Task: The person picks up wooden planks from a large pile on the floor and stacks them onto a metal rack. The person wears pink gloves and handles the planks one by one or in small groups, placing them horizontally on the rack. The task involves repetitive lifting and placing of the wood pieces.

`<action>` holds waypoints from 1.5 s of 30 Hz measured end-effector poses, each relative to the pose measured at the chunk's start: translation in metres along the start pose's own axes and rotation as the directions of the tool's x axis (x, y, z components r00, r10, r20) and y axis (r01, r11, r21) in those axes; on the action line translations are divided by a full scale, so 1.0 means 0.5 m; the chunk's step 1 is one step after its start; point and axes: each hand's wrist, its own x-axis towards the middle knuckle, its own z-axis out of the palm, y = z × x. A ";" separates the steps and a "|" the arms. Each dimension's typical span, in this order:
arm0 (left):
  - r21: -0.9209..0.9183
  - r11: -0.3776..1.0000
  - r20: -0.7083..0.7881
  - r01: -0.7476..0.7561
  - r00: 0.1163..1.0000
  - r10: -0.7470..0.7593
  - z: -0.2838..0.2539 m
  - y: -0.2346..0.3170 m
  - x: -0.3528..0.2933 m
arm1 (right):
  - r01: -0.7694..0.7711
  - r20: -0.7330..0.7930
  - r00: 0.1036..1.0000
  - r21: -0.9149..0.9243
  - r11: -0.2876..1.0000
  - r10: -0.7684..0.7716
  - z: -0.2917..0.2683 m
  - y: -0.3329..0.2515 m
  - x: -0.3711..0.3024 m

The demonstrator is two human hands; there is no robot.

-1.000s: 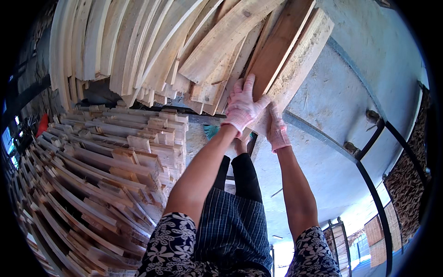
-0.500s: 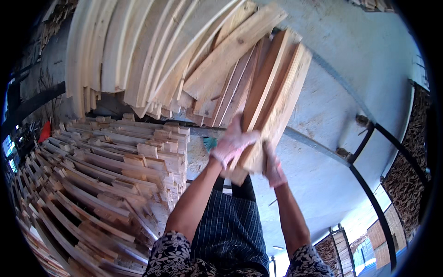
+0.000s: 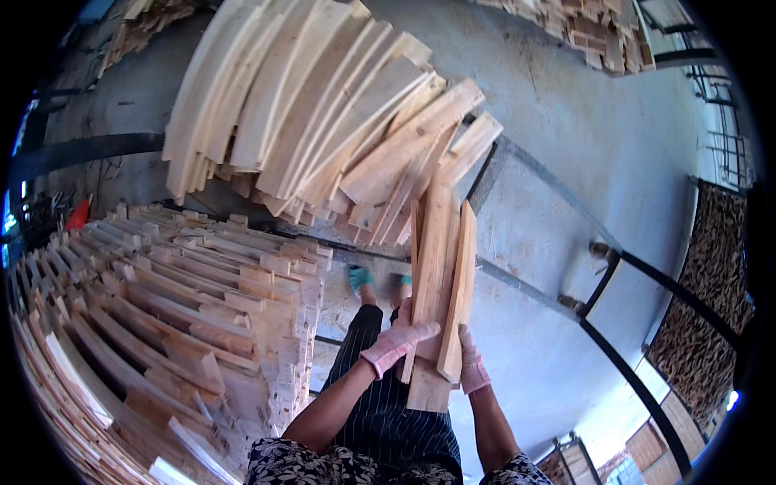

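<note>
Pinching the loose planks [image 3: 434, 263] from both sides, I work the left hand [image 3: 396, 344] and right hand [image 3: 474, 364] from afar; the sideways squeeze likely stops them sliding apart; their long ends run ahead of the grip; the fanned pile [image 3: 283, 105] lies beyond it, leftward.

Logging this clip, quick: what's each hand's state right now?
Left hand: holding the wooden boards from their left side.
Right hand: holding the same boards from their right side.
</note>
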 end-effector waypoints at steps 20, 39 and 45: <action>-0.162 0.538 -0.266 -0.828 0.561 0.784 0.137 0.209 -0.715 | 0.772 0.598 0.601 -0.262 0.579 -0.530 0.355 -0.135 -0.604; 0.011 0.743 -0.935 -0.669 0.256 0.244 -0.061 -0.163 -1.174 | 0.623 0.966 0.246 -0.091 -0.777 0.084 0.909 0.246 -0.665; 0.102 0.674 -0.982 -0.732 0.036 0.188 -0.066 -0.308 -1.132 | 0.481 0.971 0.226 -0.042 -0.876 0.078 1.007 0.318 -0.761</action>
